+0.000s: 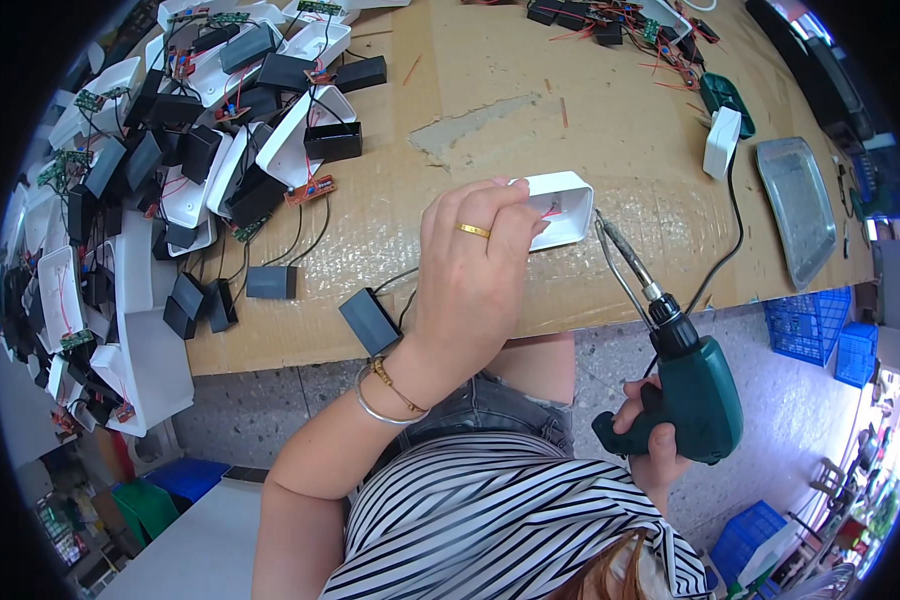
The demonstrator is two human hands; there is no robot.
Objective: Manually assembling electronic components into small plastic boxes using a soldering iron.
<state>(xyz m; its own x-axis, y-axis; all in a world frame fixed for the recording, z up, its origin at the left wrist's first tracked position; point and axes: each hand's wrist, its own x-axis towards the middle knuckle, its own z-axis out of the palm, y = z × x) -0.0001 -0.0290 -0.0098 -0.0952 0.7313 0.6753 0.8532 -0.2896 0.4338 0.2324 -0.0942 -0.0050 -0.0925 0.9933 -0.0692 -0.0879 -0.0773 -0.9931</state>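
My left hand (475,260) is closed over a white plastic housing (568,205) on the cardboard-covered table, its fingers reaching into the open side. Red wire shows inside the housing; the fingertips are partly hidden. A black box (370,321) on a black wire lies beside my left wrist. In my right hand (650,430) is a green soldering gun (702,395), gripped by its handle beyond the table's front edge. Its hot tip and the thin metal feed tube beside it point up toward the housing's right end, a small gap away.
A heap of white housings (295,135), black boxes and circuit boards covers the left side. At the right are a metal tray (796,210), a white box-shaped piece (722,143) and a green holder (727,104). The gun's black cord crosses the table edge. More wired parts (660,35) lie at the back.
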